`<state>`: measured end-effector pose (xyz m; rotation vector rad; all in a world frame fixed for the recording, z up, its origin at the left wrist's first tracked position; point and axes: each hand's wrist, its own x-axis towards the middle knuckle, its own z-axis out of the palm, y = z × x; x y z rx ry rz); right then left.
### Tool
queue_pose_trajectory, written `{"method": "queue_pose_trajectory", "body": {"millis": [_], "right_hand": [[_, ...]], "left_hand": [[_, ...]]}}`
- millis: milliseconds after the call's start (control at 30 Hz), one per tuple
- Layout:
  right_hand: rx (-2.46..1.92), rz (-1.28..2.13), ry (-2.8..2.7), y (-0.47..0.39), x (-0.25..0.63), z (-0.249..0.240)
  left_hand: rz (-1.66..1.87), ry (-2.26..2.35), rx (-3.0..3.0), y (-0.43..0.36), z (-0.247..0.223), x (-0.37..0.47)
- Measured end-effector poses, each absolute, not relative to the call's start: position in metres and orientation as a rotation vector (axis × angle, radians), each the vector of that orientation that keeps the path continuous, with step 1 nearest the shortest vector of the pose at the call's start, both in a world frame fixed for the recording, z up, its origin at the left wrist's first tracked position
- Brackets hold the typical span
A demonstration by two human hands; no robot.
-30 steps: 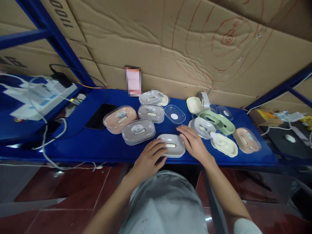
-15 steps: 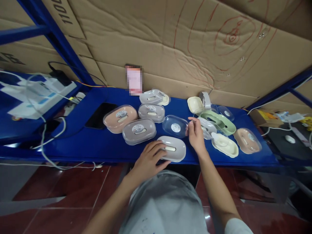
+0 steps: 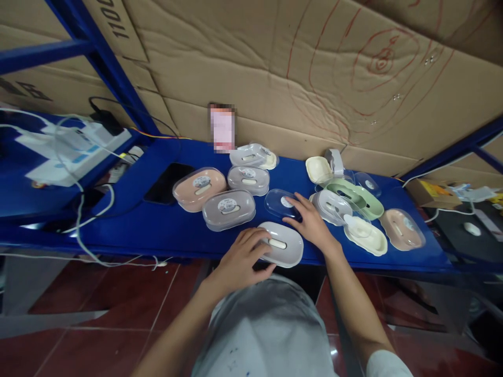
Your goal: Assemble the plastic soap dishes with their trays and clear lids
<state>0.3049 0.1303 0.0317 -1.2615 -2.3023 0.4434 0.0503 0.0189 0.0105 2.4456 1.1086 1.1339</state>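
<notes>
My left hand (image 3: 248, 255) is curled over the left side of a grey oval box (image 3: 288, 255), its thumb at the near edge. The box lies at the table's front edge without a cover, a white pill-shaped piece (image 3: 277, 243) in its middle. Just behind it is a clear oval lid (image 3: 271, 204) with a round sticker. My right hand (image 3: 312, 222) is closed on that lid's right end, fingers on top and thumb along the near side. Close by on the left stands a lidded grey box (image 3: 214, 214); on the right lies another grey oval piece (image 3: 328, 207).
Further left are a lidded pink box (image 3: 184, 191), another grey box (image 3: 239, 180) and a black phone (image 3: 167, 183). To the right lie a green tray (image 3: 375, 207), a cream tray (image 3: 379, 243) and a pink box (image 3: 396, 238). Cables (image 3: 80, 230) hang at the left.
My right hand has moved left from beside the clear lid onto it and closed on its end. The grey box has shifted slightly toward me under my left hand.
</notes>
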Motion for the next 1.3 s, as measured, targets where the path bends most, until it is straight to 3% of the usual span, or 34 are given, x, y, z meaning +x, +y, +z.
{"method": "queue_pose_trajectory", "body": {"millis": [133,333,567,933,1300], "right_hand": [[-1.23,0.48,-2.196,0.097,0.309,0.045],[-1.056,0.338,-2.529,0.041,0.302,0.051],[-0.94,-0.026,-2.586,0.039,0.3,0.035],[-1.079,-0.147,-2.478,0.017,0.295,0.023],[-1.356,-0.176,-2.214,0.094,0.277,0.041]], "left_hand": [[1.149,1.216,2.387,0.017,0.007,0.05],[1.179,1.31,2.342,0.02,0.0,0.051],[1.157,1.341,2.339,0.023,-0.003,0.05],[1.096,1.295,2.361,0.025,0.001,0.051],[1.101,1.5,2.407,0.023,-0.002,0.06]]}}
